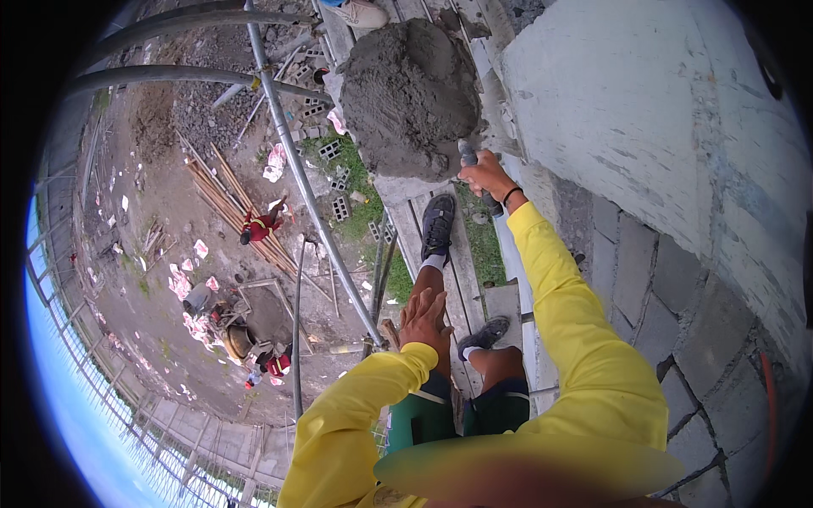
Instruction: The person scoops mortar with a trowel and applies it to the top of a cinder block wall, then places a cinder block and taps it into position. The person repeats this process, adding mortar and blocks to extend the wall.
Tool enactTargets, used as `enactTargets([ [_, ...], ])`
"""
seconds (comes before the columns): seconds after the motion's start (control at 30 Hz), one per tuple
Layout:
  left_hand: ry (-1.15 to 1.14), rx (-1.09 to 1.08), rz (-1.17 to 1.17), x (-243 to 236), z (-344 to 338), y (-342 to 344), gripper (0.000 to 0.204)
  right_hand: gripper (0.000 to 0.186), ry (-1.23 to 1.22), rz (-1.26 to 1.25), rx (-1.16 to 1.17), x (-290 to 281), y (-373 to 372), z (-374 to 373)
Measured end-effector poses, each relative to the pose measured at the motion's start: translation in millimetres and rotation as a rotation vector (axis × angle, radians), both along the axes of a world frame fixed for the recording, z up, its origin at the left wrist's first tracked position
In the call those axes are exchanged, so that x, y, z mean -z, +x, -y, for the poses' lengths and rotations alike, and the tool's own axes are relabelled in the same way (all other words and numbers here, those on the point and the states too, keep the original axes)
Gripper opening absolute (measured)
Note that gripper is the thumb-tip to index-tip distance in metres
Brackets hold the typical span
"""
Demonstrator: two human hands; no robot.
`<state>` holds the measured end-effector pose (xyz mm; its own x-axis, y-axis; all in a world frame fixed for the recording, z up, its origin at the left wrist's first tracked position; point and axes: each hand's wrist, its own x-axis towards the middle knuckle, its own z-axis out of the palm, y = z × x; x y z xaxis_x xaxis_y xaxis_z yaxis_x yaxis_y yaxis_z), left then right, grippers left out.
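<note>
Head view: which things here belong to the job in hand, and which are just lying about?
Likely part of the job:
tool handle, in the grip of the right hand
heap of wet grey mortar
planks underfoot

Seemingly just lying about below:
hollow blocks
wooden poles
pale scraps

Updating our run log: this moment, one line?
Right hand: gripping grey cylindrical handle; left hand: over bare leg; grey mortar mound: ahead
</note>
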<state>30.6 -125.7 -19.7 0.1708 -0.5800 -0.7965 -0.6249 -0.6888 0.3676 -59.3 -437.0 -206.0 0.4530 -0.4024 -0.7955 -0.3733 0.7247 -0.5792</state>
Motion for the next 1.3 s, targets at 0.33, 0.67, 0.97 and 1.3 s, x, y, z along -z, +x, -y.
enactTargets([
  [0.33,-0.109,-0.031,0.22,51,-60,-23,0.074,0.025,-0.031,-0.234,0.207,-399,-285,-222],
  [0.67,0.085,0.268,0.077,3,-125,37,0.051,0.019,-0.076,-0.621,0.527,-804,-513,-470],
  [0.97,0.348,0.259,-0.016,-29,-130,17,0.049,0.013,-0.448,-1.06,0.64,-949,-669,-550],
  [1.3,0.345,0.305,-0.036,-58,-79,-10,0.047,0.02,-0.748,-2.32,-0.051,-908,-707,-511],
])
